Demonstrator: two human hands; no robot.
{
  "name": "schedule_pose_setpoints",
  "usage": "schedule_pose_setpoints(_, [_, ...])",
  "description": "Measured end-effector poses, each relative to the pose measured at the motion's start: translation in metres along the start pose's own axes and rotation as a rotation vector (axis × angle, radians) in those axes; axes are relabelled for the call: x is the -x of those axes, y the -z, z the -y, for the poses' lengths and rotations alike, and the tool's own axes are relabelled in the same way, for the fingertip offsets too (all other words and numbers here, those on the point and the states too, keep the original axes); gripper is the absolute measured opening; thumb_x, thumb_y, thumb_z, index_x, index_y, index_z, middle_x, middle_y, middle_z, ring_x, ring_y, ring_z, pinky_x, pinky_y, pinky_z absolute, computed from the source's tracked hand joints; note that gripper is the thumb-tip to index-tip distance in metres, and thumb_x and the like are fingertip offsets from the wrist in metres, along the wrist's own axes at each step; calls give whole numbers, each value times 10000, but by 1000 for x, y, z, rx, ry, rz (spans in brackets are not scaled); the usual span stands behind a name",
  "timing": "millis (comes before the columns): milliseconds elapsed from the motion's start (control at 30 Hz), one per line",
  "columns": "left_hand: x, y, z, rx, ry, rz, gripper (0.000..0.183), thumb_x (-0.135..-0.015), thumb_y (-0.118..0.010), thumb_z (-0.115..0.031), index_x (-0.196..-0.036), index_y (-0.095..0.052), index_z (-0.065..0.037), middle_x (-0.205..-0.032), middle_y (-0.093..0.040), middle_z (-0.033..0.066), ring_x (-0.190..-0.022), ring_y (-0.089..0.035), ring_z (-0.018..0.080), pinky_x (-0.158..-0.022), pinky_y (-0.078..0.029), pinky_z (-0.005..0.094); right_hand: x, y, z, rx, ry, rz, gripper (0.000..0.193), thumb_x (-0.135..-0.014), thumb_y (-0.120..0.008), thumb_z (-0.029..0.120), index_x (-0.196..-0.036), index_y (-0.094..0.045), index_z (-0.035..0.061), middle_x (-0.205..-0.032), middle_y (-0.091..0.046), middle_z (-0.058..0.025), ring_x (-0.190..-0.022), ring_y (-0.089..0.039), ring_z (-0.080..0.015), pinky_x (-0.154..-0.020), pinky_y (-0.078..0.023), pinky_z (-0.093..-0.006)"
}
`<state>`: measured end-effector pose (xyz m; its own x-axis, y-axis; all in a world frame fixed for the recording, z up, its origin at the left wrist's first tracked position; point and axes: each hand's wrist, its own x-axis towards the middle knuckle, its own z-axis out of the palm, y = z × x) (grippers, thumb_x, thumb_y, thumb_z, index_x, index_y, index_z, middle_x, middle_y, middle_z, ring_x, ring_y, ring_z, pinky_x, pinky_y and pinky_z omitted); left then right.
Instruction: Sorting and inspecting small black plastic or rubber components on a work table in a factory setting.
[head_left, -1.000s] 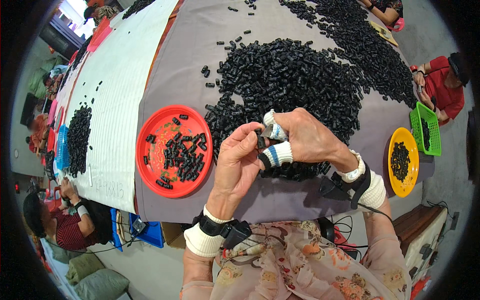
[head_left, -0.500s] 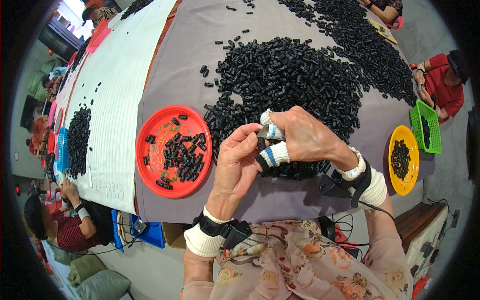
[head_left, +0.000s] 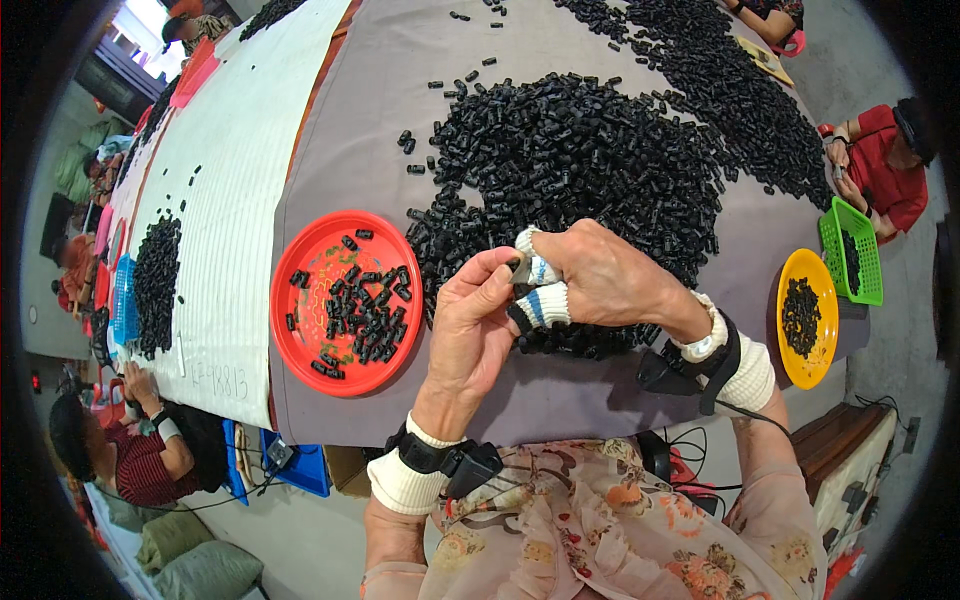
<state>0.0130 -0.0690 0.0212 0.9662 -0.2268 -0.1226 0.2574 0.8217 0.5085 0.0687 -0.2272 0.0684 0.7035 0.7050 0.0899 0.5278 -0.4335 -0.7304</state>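
Observation:
My left hand [head_left: 472,318] is closed, with thumb and forefinger pinching a small black cylindrical piece [head_left: 514,265], mostly hidden by the fingers. My right hand [head_left: 615,272] is curled up against it from the right, white cloth covers with blue marks on its fingers [head_left: 543,306]. What the right fingers grip, if anything, is hidden. Both hands meet above the near side of a large pile of the same black pieces [head_left: 580,150]. Left of my left hand lies a red plate [head_left: 298,345] holding many loose black pieces.
A yellow plate [head_left: 826,345] and a green basket [head_left: 868,290], both with black pieces, stand on the right of the grey-covered table [head_left: 350,130]. More pieces lie on the white-covered table [head_left: 235,200] at left. Co-workers sit around. Straps and a cable hang at my wrists.
My right fingers have shifted slightly left and up, closer to my left fingertips. The dark piece between the hands shows less now. The plates and pile stay put.

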Motion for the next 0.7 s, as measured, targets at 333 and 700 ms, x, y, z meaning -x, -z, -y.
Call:
schedule_pose_setpoints(333, [-3, -1, -1, 129, 13, 58, 277, -862, -561, -115, -1104, -480, -7, -885, -570, 54, -817, -563, 139, -873, -446, 332, 4, 7, 14, -200, 25, -247, 320, -647, -720, 148, -852, -517, 10, -600, -570, -86, -513, -567, -173, -483, -432, -289])
schedule_pose_setpoints(700, [2, -7, -2, -24, -29, -17, 226, -827, -565, -38, -1042, -496, -25, -925, -591, 58, -838, -587, 133, -787, -467, 271, 2, 1, 9, -232, 81, -179, 284, -641, -673, 94, -864, -519, 9, -612, -568, -106, -514, -569, -211, -495, -448, -296])
